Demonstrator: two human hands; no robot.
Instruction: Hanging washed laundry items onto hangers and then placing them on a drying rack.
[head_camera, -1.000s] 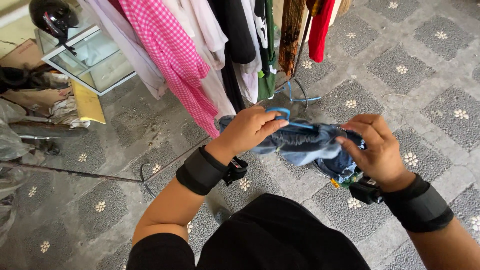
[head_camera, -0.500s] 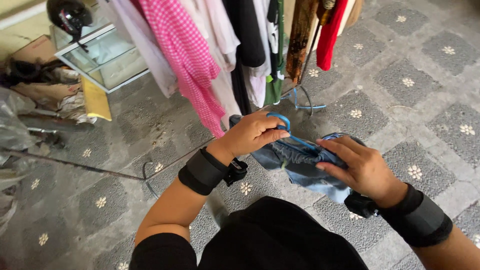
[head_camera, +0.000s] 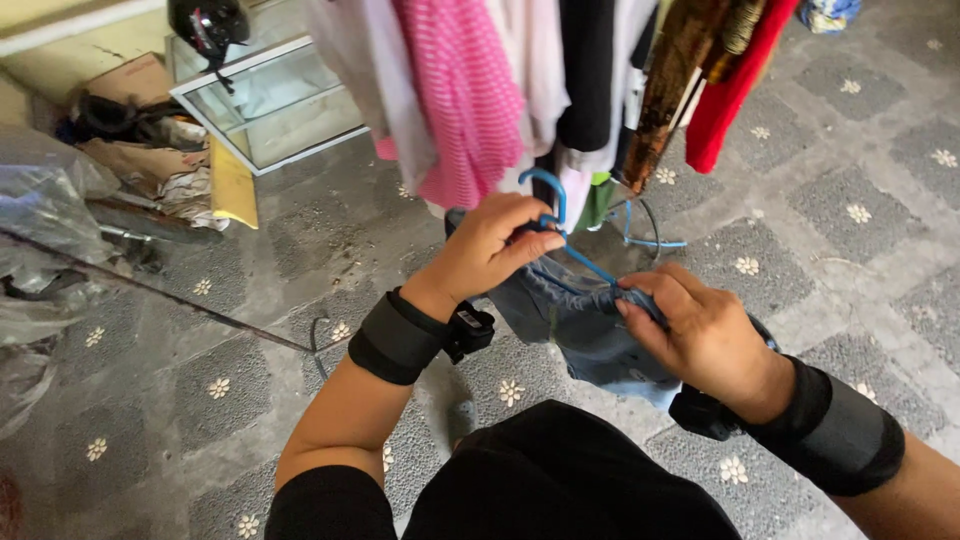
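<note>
My left hand (head_camera: 495, 245) pinches the neck of a blue plastic hanger (head_camera: 548, 195), just below its hook. A grey-blue garment (head_camera: 575, 320) hangs bunched on that hanger. My right hand (head_camera: 695, 325) grips the garment's gathered edge where it sits over the hanger's arm. Both wrists carry black bands. The hanger's far arm is hidden under the cloth and my right hand.
A rack of hung clothes, among them a pink striped top (head_camera: 465, 90) and a red garment (head_camera: 730, 85), stands just ahead. A glass box (head_camera: 265, 100) with a dark helmet (head_camera: 208, 22), a cardboard box and plastic sheeting (head_camera: 45, 200) lie at the left. The floor is patterned grey tile.
Both hands have lifted the hanger and garment a little toward the rack. My right hand has slid along the cloth onto the hanger's arm. The hook now stands clear above my left fingers.
</note>
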